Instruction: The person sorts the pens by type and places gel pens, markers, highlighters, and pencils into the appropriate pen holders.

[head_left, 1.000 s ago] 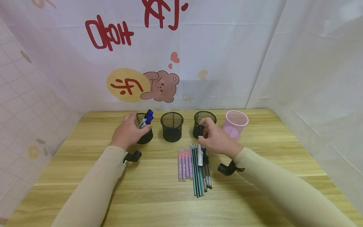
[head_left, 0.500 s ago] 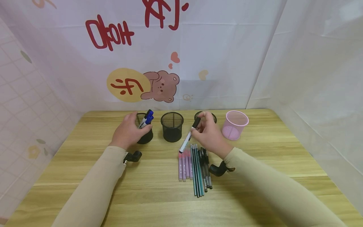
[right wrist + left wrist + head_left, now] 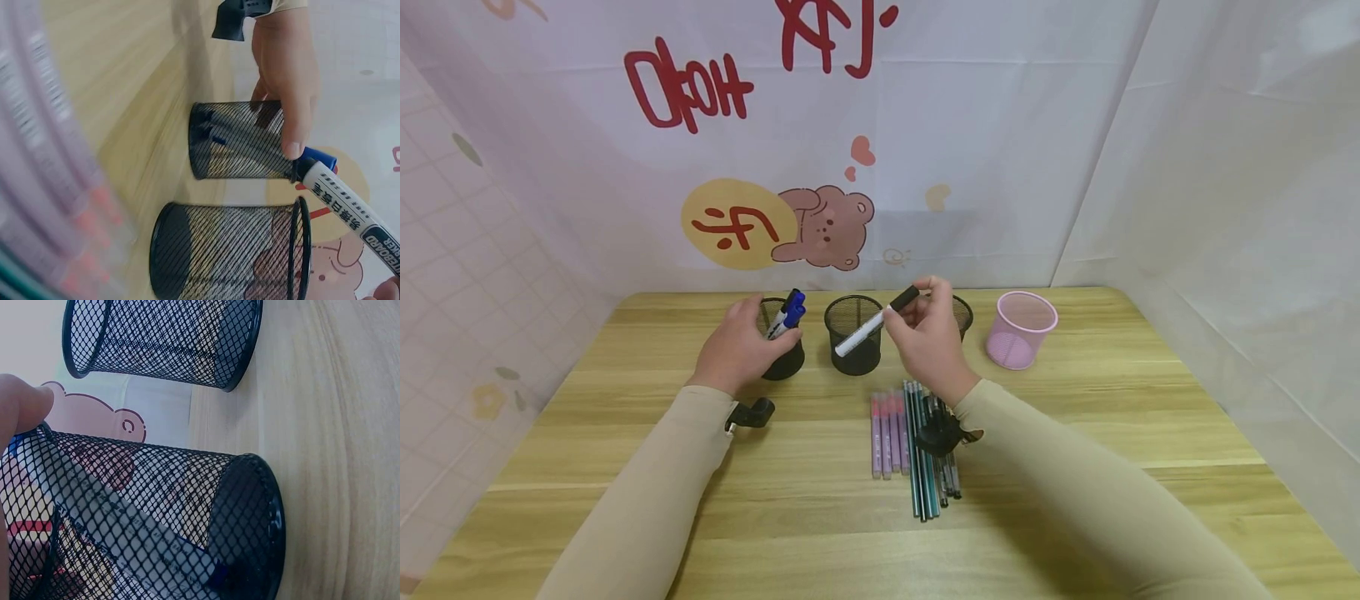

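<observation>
My left hand [image 3: 736, 348] holds the leftmost black mesh pen cup [image 3: 786, 365] at its side and rim. Blue-capped markers [image 3: 793, 317] and a black-topped one lean inside that cup. Through its mesh, the left wrist view shows a white marker barrel [image 3: 119, 519] slanting down to the base. My right hand [image 3: 934, 346] pinches a whiteboard marker [image 3: 863, 333] near its black cap. That marker is tilted in the air, its white end overlapping the second black mesh cup [image 3: 856, 363] in the head view. Most of the right hand is outside the right wrist view.
A third black mesh cup [image 3: 964, 317], partly hidden by the right hand, and a pink mesh cup [image 3: 1017, 346] stand further right. Several purple highlighters [image 3: 886, 442], green pencils [image 3: 921, 483] and black pens [image 3: 953, 483] lie on the wooden table [image 3: 790, 517] below the cups.
My right hand has carried the whiteboard marker up and left from above the pens, turning it from upright to slanted, white end leftward. My left hand has stayed on its cup.
</observation>
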The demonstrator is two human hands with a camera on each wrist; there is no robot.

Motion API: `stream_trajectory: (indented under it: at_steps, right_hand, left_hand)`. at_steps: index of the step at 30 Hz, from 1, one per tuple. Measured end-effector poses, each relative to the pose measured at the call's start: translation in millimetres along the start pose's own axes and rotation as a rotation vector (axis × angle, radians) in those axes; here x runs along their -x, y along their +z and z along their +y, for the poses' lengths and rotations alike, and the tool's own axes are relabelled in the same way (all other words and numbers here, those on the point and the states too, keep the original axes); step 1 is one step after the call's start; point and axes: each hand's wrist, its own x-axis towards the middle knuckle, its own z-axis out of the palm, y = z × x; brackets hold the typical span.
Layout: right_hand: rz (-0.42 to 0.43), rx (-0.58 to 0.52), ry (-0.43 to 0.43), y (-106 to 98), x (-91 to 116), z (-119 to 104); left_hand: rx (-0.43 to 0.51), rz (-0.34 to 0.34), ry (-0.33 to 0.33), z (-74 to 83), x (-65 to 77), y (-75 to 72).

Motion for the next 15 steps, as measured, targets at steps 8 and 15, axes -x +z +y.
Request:
stream_trajectory:
  at_steps: [8, 15]
  right_hand:
    - [0.057, -0.028, -0.026, 18.4, -7.9, -5.5]
    - [0.074, -0.035, -0.024, 33.3, -13.5, -10.9]
  left_hand:
    - [0.001, -0.023, -0.012, 3.7, 1.9, -4.1]
    - [0.008, -0.025, -0.006, 3.3, 1.5, -4.3]
